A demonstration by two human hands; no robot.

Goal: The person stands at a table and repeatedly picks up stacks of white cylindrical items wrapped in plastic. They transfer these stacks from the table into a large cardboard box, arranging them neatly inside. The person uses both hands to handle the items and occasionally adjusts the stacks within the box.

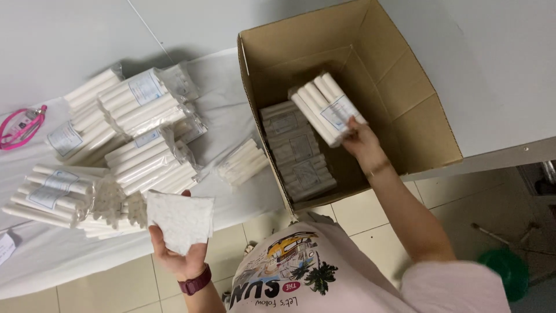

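Inside the cardboard box (428, 104), the right hand (358, 138) grips a wrapped pack of white rolls (325, 107) by its lower end.
The pack hangs above stacked packs (295, 152) on the box floor; the left hand (176, 255) pinches a white tissue sheet (179, 219) beside the table (35, 255).
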